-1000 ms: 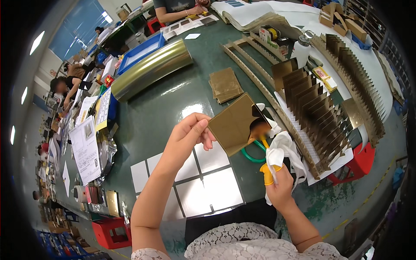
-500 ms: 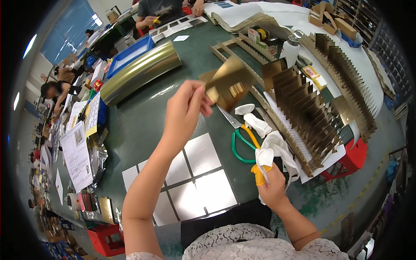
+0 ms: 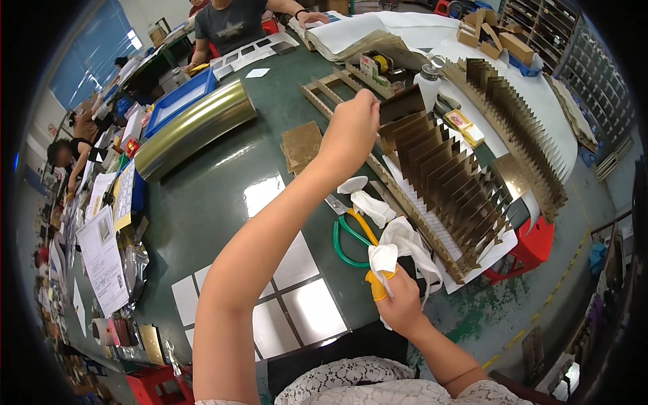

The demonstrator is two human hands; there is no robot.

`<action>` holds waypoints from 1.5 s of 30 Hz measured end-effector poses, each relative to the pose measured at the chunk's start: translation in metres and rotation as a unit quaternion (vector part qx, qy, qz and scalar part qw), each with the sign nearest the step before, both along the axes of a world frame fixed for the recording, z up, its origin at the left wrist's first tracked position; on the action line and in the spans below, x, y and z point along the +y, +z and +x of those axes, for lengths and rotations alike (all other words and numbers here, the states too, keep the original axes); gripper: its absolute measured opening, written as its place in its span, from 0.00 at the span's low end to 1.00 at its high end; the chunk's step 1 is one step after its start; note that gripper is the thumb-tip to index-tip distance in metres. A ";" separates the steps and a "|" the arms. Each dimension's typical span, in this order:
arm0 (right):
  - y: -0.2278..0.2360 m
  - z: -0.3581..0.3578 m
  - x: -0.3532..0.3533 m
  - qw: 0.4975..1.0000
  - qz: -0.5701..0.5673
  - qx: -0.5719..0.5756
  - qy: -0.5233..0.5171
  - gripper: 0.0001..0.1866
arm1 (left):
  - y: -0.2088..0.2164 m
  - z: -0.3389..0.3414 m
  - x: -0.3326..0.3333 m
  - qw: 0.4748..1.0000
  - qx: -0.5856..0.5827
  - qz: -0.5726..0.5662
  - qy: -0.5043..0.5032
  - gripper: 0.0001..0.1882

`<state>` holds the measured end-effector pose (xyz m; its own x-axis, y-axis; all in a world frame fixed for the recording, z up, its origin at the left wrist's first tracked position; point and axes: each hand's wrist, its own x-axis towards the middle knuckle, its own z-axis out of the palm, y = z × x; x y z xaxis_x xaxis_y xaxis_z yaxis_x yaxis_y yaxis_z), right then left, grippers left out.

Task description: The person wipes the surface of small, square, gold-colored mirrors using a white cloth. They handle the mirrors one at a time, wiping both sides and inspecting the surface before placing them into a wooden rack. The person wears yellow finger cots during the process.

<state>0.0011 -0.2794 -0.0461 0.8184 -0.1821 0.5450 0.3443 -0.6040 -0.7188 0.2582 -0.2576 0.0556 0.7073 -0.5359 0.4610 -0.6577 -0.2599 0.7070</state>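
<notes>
My left hand (image 3: 354, 128) is closed at the near-left end of a slotted rack (image 3: 442, 233), its fingers pinching the edge of a thin brown metallic plate (image 3: 407, 102). The fingertips are partly hidden. Many similar plates (image 3: 449, 172) stand upright in the rack. Just left of my wrist lies a small stack of brown plates (image 3: 302, 143). My right hand (image 3: 403, 302), with yellow covers (image 3: 376, 285) on its fingers, is wrapped round a white cloth (image 3: 383, 258). Scissors with green and yellow handles (image 3: 343, 253) lie beside the cloth on the green table (image 3: 209, 202).
Silvery square sheets (image 3: 314, 310) lie on the table in front of me. A gold-toned roll (image 3: 196, 131) and a blue tray (image 3: 181, 101) are at the back left. A second plate rack (image 3: 520, 128) and a bottle (image 3: 428, 88) stand right. A co-worker (image 3: 233, 30) is across the table.
My left hand has moved right and forward with a plate, from above the small stack to the rack's end. My right hand keeps the cloth. The whole view has shifted slightly.
</notes>
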 end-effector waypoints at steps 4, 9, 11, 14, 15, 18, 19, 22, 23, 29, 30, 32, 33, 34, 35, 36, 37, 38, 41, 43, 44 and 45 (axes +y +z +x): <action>0.000 0.001 0.000 1.000 0.005 -0.004 0.005 0.10 | -0.015 0.000 -0.007 0.999 0.019 0.021 -0.038 0.10; 0.004 0.001 0.001 1.000 0.002 -0.003 -0.001 0.09 | -0.020 -0.004 -0.007 0.998 0.002 0.035 -0.061 0.10; 0.003 0.001 0.002 1.000 -0.001 -0.001 -0.002 0.09 | -0.018 -0.004 -0.006 0.997 0.004 0.039 -0.061 0.10; 0.001 0.000 0.000 1.000 -0.003 -0.003 -0.003 0.09 | -0.008 -0.007 -0.001 0.982 0.153 0.039 -0.101 0.11; 0.001 0.000 0.000 1.000 -0.002 -0.006 -0.003 0.09 | -0.009 -0.008 0.001 0.980 0.166 0.034 -0.103 0.10; 0.002 0.000 0.000 1.000 0.000 -0.008 -0.004 0.09 | -0.009 -0.007 0.011 0.979 0.178 0.013 -0.098 0.10; 0.003 0.000 -0.001 1.000 0.000 -0.007 -0.005 0.09 | -0.008 -0.006 0.018 0.982 0.165 0.002 -0.087 0.10; 0.005 0.001 0.001 1.000 0.003 -0.014 -0.003 0.10 | -0.009 0.013 0.053 0.989 0.142 -0.021 -0.032 0.08; 0.005 0.001 0.001 1.000 0.005 -0.012 -0.001 0.10 | -0.013 0.022 0.068 0.990 0.140 -0.024 -0.009 0.08; 0.002 0.000 0.002 1.000 -0.002 -0.006 -0.001 0.11 | -0.029 0.035 0.135 0.986 0.142 0.038 0.082 0.07; 0.003 0.001 0.002 1.000 -0.004 -0.002 0.003 0.11 | -0.033 0.035 0.140 0.986 0.133 0.042 0.087 0.08; 0.003 0.000 0.003 1.000 -0.009 0.005 0.004 0.11 | -0.039 0.036 0.143 0.989 0.086 0.071 0.102 0.10; 0.002 0.000 0.002 1.000 -0.012 0.007 0.003 0.11 | -0.040 0.036 0.143 0.988 0.062 0.085 0.109 0.11; 0.003 -0.001 0.002 1.000 -0.014 0.009 0.001 0.11 | -0.043 0.038 0.145 0.988 0.061 0.090 0.111 0.13; 0.004 0.000 0.003 1.000 -0.001 0.008 0.004 0.11 | -0.046 0.040 0.146 0.987 0.059 0.096 0.113 0.14; 0.006 -0.001 0.003 1.000 0.010 0.008 -0.001 0.11 | -0.049 0.043 0.142 0.988 0.058 0.100 0.107 0.16; 0.008 -0.001 0.004 1.000 0.023 0.007 -0.006 0.11 | -0.052 0.042 0.142 0.988 0.042 0.100 0.114 0.17; 0.007 -0.001 0.006 1.000 0.014 0.010 -0.002 0.11 | -0.055 0.040 0.148 0.987 0.025 0.101 0.121 0.17; 0.004 -0.001 0.005 0.999 0.003 0.026 -0.035 0.11 | -0.064 0.035 0.146 0.994 0.042 0.068 0.068 0.18; -0.004 -0.003 0.005 0.998 0.015 0.060 -0.035 0.11 | -0.046 0.010 0.143 0.988 0.099 0.090 0.077 0.19; -0.004 -0.002 0.003 0.997 0.033 0.064 -0.032 0.12 | -0.039 -0.003 0.142 0.990 0.089 0.093 0.056 0.19; -0.002 -0.003 0.002 0.996 0.021 0.078 -0.030 0.11 | -0.031 -0.017 0.141 0.992 0.078 0.096 0.038 0.19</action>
<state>-0.0017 -0.2774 -0.0481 0.8794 -0.2536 0.4030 0.1903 -0.5886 -0.7857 0.2417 -0.1161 0.0241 0.8033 -0.5461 0.2378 -0.5178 -0.4430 0.7318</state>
